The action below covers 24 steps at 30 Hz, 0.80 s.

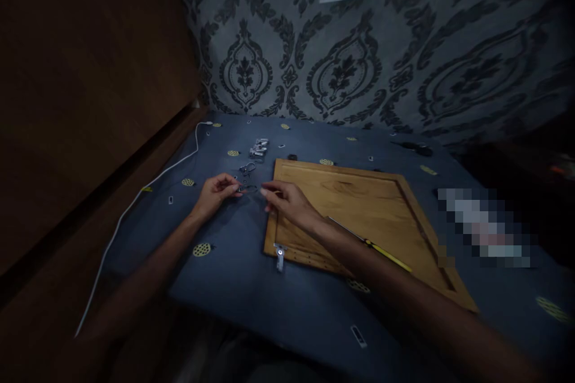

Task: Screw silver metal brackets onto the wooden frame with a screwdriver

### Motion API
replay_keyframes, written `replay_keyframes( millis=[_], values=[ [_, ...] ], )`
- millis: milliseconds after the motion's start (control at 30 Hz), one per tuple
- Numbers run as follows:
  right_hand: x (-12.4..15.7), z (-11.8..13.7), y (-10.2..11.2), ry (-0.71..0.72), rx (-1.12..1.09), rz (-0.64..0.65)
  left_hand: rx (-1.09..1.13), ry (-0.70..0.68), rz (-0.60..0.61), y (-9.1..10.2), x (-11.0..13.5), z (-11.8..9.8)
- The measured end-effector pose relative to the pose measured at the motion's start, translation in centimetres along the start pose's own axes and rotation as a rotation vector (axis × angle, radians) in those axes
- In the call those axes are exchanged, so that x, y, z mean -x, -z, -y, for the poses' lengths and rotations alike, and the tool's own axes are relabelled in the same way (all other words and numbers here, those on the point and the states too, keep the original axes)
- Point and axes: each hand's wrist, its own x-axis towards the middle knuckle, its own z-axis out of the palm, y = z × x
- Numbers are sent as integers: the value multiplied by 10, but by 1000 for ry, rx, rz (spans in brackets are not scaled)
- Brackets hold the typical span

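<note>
Delicately, a left hand point(218, 191) pinches a looped piece point(248, 189) just left of the wooden panel point(323, 187); the right hand's point(290, 200) hold I cannot tell. A slack pinch could drop it.

Grained wood, metal, matt cloth
The board point(341, 191) looks smooth and softly glossy; the hinge point(280, 255) and held part point(248, 190), metallic; the screwdriver point(389, 255), metal-shafted with a plastic grip; the cover point(233, 269), matt cloth; the cable point(119, 224), smooth plastic.
</note>
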Motion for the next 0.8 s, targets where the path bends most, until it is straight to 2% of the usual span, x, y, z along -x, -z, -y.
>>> replay_keyframes(
  millis=[100, 233, 433, 633, 800],
  values=[
    [-32, -13, -20, -58, -71, 96, -11, -21, -5, 1, -2, 3],
    [-48, -25, -30, -91, -126, 125, -43, -55, -3, 2, -5, 6],
    [-52, -37, -35, -71, -169, 52, -127, -121, -40, 9, -10, 11],
    [-50, -40, -32, -31, -167, -12, -274, -158, -105, 21, -14, 17],
    [-48, -39, -32, -15, -143, -49, -472, -203, -109, 17, -11, 15]
  ],
)
